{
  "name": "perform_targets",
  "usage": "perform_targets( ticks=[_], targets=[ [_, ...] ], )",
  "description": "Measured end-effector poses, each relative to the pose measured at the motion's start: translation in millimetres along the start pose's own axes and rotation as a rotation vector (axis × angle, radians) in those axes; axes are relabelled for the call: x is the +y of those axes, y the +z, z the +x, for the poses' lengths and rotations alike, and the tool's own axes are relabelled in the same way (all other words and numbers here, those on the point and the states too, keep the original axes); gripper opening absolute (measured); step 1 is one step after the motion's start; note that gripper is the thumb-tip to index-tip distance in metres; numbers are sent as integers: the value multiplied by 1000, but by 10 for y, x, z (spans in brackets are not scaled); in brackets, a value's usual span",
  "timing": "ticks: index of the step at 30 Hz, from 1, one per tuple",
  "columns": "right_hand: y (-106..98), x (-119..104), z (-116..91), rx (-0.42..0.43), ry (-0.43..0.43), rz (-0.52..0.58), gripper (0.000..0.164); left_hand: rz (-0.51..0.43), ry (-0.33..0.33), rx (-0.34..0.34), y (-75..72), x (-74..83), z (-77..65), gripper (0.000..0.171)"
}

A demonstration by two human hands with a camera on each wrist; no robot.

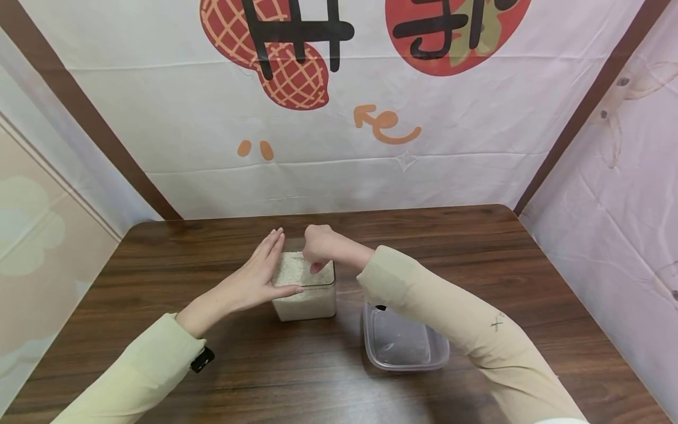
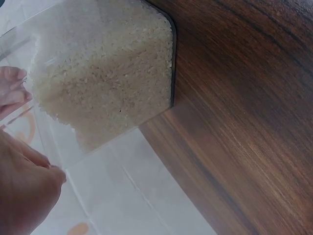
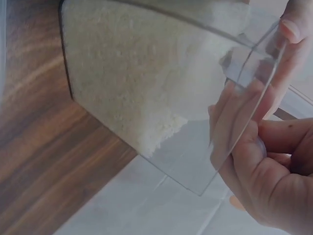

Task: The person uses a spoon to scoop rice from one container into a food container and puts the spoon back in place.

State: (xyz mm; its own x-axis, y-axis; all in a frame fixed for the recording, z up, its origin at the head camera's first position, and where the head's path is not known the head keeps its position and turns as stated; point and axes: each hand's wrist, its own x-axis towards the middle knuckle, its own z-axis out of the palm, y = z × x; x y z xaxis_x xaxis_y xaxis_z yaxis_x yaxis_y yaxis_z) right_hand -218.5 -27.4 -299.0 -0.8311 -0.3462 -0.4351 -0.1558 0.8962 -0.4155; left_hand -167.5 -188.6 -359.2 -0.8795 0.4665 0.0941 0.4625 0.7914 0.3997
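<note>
Counter (image 1: 296, 377), dark wood-grained, has a straight far edge with rounded corners; a white printed curtain (image 1: 339, 182) hangs beyond it. The left and right edges run toward the near side and spread apart. A clear square container (image 1: 307, 303) stands upright toward the far side, left of center, with a strip of counter between it and the far edge. A clear plastic tub (image 1: 405, 366) sits nearer and to the right, apart from the container. Open counter lies between the container and the left edge, between the two vessels on the near side, and from the tub to the right edge. The right forearm spans above the tub's far portion.

The container holds white rice (image 1: 291, 268), below the rim and sloping in level. The left hand (image 1: 259, 277) lies against the container: its grip is wide, fingers extended along the left side, thumb reaching across to the near rim. The right hand (image 1: 318, 242) is at the container's mouth, over the far right part, wrist bent downward. Its grip is narrow, with the fingers curled; whether it holds an object cannot be determined, as the hand and the reflective wall obscure the area.
</note>
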Motion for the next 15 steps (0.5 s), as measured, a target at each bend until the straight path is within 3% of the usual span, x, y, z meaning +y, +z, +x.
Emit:
perform_targets(
  ticks=[5, 15],
  targets=[
    [22, 37, 24, 0, 40, 68, 8, 10, 11, 12, 15, -7, 4, 107],
    [-1, 77, -20, 15, 37, 90, 37, 7, 14, 22, 23, 8, 2, 108]
  ],
)
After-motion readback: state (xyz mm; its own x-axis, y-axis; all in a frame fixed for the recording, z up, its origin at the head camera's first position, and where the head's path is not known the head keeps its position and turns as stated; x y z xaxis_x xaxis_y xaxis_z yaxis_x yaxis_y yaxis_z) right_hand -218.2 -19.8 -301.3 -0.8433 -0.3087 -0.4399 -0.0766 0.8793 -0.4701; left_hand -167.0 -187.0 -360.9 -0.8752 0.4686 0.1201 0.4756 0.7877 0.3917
